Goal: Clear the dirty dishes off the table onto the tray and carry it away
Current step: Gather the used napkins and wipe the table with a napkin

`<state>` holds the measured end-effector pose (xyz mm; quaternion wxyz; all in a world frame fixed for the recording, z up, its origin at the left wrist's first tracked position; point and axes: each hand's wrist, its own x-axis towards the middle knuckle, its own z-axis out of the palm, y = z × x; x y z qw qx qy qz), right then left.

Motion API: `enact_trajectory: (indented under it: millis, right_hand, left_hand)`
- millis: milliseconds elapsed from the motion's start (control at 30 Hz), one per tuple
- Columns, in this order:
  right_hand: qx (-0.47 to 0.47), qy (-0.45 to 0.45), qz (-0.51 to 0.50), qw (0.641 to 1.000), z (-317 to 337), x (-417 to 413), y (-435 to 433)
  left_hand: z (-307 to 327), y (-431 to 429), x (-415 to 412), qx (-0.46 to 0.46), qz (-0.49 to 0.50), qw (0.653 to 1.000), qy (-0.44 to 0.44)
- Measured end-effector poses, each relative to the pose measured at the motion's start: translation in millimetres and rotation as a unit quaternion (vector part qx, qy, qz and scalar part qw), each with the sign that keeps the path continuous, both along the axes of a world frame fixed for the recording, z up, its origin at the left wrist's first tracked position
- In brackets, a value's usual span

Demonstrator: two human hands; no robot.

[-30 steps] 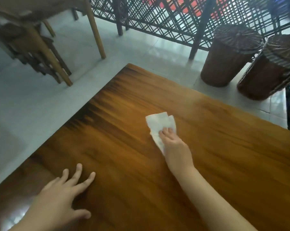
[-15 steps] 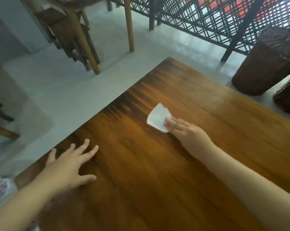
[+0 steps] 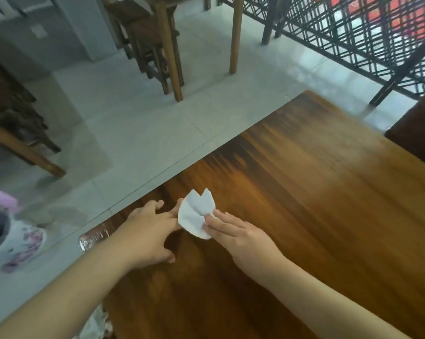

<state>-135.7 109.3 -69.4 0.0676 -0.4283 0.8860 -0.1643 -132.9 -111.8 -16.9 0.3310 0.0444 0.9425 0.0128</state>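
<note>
A white tissue (image 3: 195, 217) lies on the brown wooden table (image 3: 304, 216) close to its left edge, its far corners lifted. My right hand (image 3: 240, 234) presses straight fingers on the tissue's right side. My left hand (image 3: 147, 231) lies flat on the table just left of it, fingers spread, one fingertip at the tissue's edge. No dishes or tray are in view.
Grey tiled floor (image 3: 133, 133) runs along the table's left edge. Wooden chairs and table legs (image 3: 169, 57) stand beyond it. A dark lattice screen (image 3: 353, 33) closes the back right. A brown stool (image 3: 419, 133) sits at the right edge, a floral bin (image 3: 15, 238) at the left.
My right hand has slid the tissue leftward across the table, up to my left hand. The view has swung left, bringing more floor and the bin into sight.
</note>
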Motion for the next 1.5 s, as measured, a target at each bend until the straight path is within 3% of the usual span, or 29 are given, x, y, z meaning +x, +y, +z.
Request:
enact_trajectory:
  millis: [100,167,267,367,433,667,800,933,1067,1167,1267,1367,1500]
  right_hand:
    - [0.024,0.083,-0.014,0.996,-10.0,-48.0,28.9]
    - [0.024,0.098,-0.158,0.982,-6.6,-89.4,51.5]
    - [0.033,0.063,-0.380,0.922,4.5,-112.6,57.8]
    - [-0.032,0.029,-0.487,0.872,2.2,-94.8,23.1]
    - [-0.055,0.017,-0.475,0.878,0.7,-67.6,-7.2]
    - [-0.050,-0.001,-0.276,0.960,-0.8,66.8,-65.9]
    - [-0.102,0.069,-0.090,0.988,-15.2,148.7,-66.3]
    - [-0.071,0.128,0.013,0.989,-14.3,129.0,-40.5]
    - [-0.009,0.178,-0.037,0.983,-3.6,59.8,-4.9]
    - [0.023,0.089,-0.212,0.973,5.2,46.0,-14.9]
    - [-0.024,0.016,-0.332,0.943,9.5,79.5,-56.0]
    - [-0.065,-0.008,-0.252,0.966,10.2,144.6,-84.1]
    - [0.000,-0.042,-0.042,0.998,5.6,233.7,-72.1]
  left_hand:
    - [6.0,0.4,-4.9,0.005,-0.052,0.998,0.017]
    - [8.4,0.6,-8.6,-0.003,-0.087,0.996,0.026]
    - [6.7,-3.6,-8.3,0.001,-0.086,0.996,0.027]
    - [4.2,-2.9,-6.7,0.000,-0.090,0.995,0.031]
    - [3.6,-2.0,-6.6,-0.007,-0.101,0.994,0.039]
    - [6.9,-8.6,-12.9,-0.004,-0.092,0.995,0.046]
    - [7.9,-5.4,-7.1,-0.014,-0.107,0.994,0.031]
    - [8.7,-3.2,-7.4,-0.028,-0.111,0.993,0.022]
    - [7.7,-5.2,-7.0,-0.030,-0.116,0.992,0.035]
    - [6.9,-3.0,-5.1,-0.044,-0.106,0.993,0.037]
    - [9.6,-0.1,-4.4,-0.051,-0.115,0.992,0.032]
    - [10.9,0.5,-5.0,-0.061,-0.128,0.989,0.038]
    - [10.2,2.5,-3.3,-0.065,-0.118,0.991,0.005]
